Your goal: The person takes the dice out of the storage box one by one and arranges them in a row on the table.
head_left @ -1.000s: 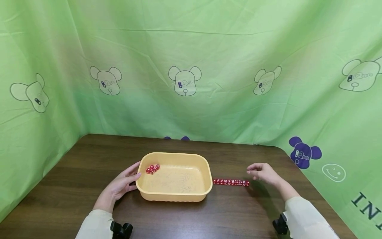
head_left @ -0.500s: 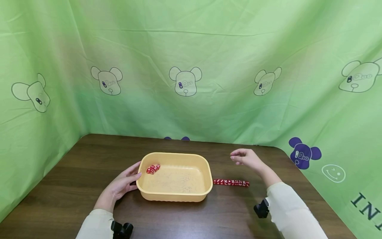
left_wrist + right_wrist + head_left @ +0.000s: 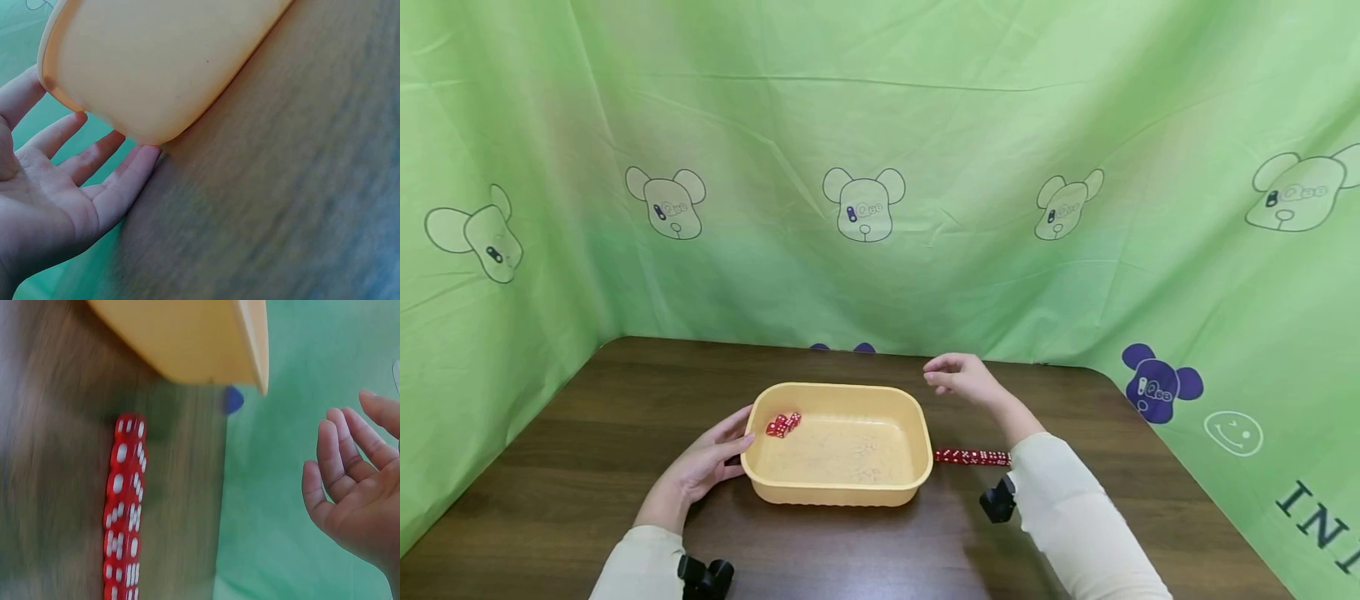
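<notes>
A yellow plastic tub (image 3: pixel 850 496) stands mid-table. Several red dice (image 3: pixel 782 425) with white pips lie inside it at the left. My left hand (image 3: pixel 703 458) holds the tub's left end; its thumb lies at the rim and the other fingertips touch the outer wall, as the left wrist view shows. To the right of the tub, several red dice form a straight row (image 3: pixel 972 457), its right end hidden by my right sleeve. Beyond the tub's far right corner hovers my right hand (image 3: pixel 966 377), fingers loosely bent, thumb apart from them, nothing visible in it.
The dark wooden table (image 3: pixel 647 392) is bordered at the back and sides by a green curtain (image 3: pixel 865 283) with bear drawings. A black wrist camera (image 3: pixel 998 500) hangs by the right sleeve and another black camera (image 3: pixel 706 577) by the left.
My right hand has moved left and away from me, from near the right end of the dice row to beyond the tub's corner. The left hand, tub and dice look unchanged.
</notes>
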Action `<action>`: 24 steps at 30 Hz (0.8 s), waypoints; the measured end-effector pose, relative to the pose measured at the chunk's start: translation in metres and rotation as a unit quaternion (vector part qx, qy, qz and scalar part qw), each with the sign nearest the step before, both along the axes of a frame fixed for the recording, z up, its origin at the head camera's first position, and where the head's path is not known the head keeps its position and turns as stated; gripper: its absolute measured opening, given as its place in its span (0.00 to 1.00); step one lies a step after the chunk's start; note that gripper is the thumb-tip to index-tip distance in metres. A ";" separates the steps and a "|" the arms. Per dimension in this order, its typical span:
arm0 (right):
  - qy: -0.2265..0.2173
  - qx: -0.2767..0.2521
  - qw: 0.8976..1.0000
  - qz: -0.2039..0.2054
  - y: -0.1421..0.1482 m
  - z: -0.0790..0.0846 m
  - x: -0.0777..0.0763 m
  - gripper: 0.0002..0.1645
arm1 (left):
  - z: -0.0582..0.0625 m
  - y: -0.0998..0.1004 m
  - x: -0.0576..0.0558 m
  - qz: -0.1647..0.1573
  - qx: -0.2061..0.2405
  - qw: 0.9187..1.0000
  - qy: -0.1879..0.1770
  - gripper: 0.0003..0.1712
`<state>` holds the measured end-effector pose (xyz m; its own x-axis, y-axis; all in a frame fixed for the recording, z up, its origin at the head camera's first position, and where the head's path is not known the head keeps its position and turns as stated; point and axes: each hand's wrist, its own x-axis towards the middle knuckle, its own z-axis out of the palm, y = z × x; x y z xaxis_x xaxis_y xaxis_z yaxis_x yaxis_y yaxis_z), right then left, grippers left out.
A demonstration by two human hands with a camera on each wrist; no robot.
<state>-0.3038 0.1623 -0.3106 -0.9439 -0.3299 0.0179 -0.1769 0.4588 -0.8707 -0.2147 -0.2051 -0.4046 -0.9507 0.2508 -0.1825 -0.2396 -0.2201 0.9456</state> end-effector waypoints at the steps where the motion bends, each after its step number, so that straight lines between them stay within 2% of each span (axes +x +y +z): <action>1: -0.001 -0.005 1.000 0.005 -0.005 0.000 -0.001 0.16 | 0.000 0.000 0.000 -0.001 0.000 1.000 0.001 0.35; 13: -0.025 -0.060 0.997 0.045 -0.059 -0.004 -0.002 0.15 | 0.000 -0.001 0.000 -0.002 0.000 1.000 0.000 0.34; 24: -0.042 -0.056 0.995 0.077 -0.102 -0.008 0.000 0.12 | -0.001 0.000 0.000 0.000 0.000 1.000 0.002 0.34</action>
<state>-0.3041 0.0603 -0.3185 -0.8817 -0.4717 -0.0140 -0.1620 0.3304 -0.9298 -0.2145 -0.2048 -0.4054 -0.9513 0.2512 -0.1787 -0.2360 -0.2205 0.9464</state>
